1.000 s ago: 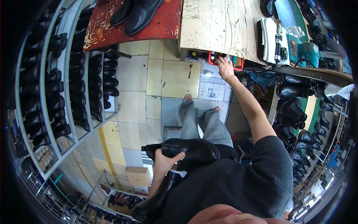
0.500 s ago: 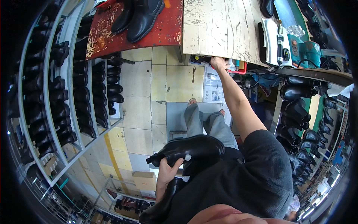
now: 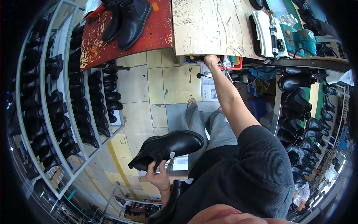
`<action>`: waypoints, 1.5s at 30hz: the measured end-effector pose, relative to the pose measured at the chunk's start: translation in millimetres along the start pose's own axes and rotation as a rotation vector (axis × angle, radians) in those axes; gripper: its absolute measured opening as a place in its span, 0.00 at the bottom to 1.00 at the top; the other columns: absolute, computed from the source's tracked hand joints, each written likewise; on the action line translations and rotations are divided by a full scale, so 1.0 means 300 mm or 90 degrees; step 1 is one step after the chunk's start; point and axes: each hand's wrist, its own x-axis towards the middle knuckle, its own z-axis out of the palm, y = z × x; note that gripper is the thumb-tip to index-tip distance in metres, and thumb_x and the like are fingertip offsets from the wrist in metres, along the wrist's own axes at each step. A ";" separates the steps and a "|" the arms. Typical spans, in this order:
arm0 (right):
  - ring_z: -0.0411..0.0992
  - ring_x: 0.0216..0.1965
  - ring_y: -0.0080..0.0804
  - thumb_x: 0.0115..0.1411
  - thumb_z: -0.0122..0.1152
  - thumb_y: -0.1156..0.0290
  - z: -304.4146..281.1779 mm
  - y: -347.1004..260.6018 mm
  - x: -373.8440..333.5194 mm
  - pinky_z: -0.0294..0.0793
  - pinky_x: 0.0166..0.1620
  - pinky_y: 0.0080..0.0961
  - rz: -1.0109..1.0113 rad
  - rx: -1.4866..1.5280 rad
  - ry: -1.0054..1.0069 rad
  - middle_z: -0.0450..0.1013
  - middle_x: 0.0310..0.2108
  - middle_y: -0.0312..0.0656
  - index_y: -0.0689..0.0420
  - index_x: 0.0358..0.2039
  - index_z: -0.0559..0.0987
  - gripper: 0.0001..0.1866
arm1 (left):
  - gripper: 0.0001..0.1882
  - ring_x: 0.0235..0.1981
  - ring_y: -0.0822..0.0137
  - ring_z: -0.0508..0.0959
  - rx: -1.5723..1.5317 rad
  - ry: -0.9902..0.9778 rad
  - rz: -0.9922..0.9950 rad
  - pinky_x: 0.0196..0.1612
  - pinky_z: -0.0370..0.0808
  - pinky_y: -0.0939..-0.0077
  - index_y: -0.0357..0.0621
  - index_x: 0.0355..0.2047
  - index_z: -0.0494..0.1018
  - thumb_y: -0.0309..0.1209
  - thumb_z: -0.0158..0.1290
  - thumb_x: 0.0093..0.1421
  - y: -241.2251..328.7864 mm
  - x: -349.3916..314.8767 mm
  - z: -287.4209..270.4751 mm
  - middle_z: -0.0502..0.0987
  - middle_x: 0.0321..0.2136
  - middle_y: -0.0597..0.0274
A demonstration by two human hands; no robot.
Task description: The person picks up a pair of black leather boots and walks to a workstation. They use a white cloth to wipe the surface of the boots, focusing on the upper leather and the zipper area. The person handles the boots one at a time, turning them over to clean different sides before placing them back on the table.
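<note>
A black leather ankle boot (image 3: 175, 143) lies on its side in my left hand (image 3: 158, 178), which grips it by the shaft near the opening. A small light tag shows on the boot. My right arm reaches forward, and my right hand (image 3: 212, 60) is at the front edge of the pale worktable (image 3: 209, 33), partly under it. Its fingers are hidden there. Beside that hand are a red tray (image 3: 235, 68) and a thin metal tool (image 3: 226, 74) whose kind I cannot make out. A second black boot (image 3: 169, 203) rests against my left forearm and body.
A pair of black boots (image 3: 131, 28) stands on the red table (image 3: 93, 48). Racks of black boots line the left side (image 3: 87, 153) and the right. A black-and-silver hand tool (image 3: 274, 39) lies on a white cloth near a teal container (image 3: 305, 40). A cable hangs below the worktable.
The boot in my left hand has moved left and tilted, so its opening shows more. My right hand stays at the table edge, and a metal tool and a black plug have come into sight beside it.
</note>
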 end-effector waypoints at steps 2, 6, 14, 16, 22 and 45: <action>0.52 0.61 0.49 0.55 0.51 0.58 0.009 -0.015 0.019 0.56 0.59 0.52 0.099 0.050 -0.055 0.56 0.61 0.46 0.48 0.58 0.66 0.28 | 0.08 0.31 0.73 0.74 -0.099 -0.005 -0.018 0.39 0.70 0.79 0.31 0.32 0.73 0.21 0.59 0.53 -0.012 -0.014 -0.013 0.78 0.29 0.59; 0.51 0.62 0.48 0.56 0.52 0.58 0.116 0.137 0.173 0.56 0.60 0.48 0.077 0.088 -0.020 0.56 0.62 0.44 0.47 0.59 0.65 0.29 | 0.08 0.34 0.73 0.74 -0.275 -0.053 0.001 0.43 0.68 0.80 0.32 0.34 0.73 0.24 0.58 0.56 -0.015 -0.004 -0.037 0.77 0.32 0.60; 0.62 0.57 0.45 0.59 0.48 0.55 0.090 0.048 0.097 0.63 0.56 0.43 0.144 0.087 0.077 0.67 0.55 0.47 0.45 0.52 0.72 0.21 | 0.10 0.36 0.71 0.75 -0.336 -0.132 0.043 0.44 0.71 0.77 0.33 0.34 0.73 0.26 0.60 0.55 -0.062 -0.010 -0.029 0.77 0.34 0.58; 0.58 0.60 0.43 0.58 0.51 0.54 0.119 0.016 0.054 0.57 0.59 0.48 0.154 0.164 0.142 0.66 0.56 0.44 0.46 0.54 0.69 0.24 | 0.10 0.36 0.70 0.75 -0.333 -0.136 0.038 0.45 0.71 0.76 0.33 0.34 0.73 0.26 0.60 0.55 -0.062 -0.006 -0.032 0.77 0.34 0.58; 0.73 0.47 0.50 0.56 0.55 0.55 -0.038 -0.105 -0.073 0.71 0.49 0.43 0.234 0.259 0.161 0.74 0.43 0.55 0.57 0.45 0.76 0.21 | 0.10 0.37 0.70 0.75 -0.353 -0.117 0.055 0.46 0.71 0.75 0.33 0.36 0.72 0.24 0.60 0.55 -0.069 -0.016 -0.031 0.77 0.35 0.57; 0.73 0.24 0.25 0.66 0.43 0.66 -1.010 0.040 -0.967 0.69 0.22 0.17 -0.220 1.028 -0.337 0.75 0.35 0.51 0.59 0.46 0.67 0.12 | 0.11 0.40 0.74 0.73 -0.101 -0.498 0.184 0.47 0.67 0.82 0.33 0.41 0.75 0.27 0.49 0.62 0.422 0.078 0.195 0.77 0.36 0.62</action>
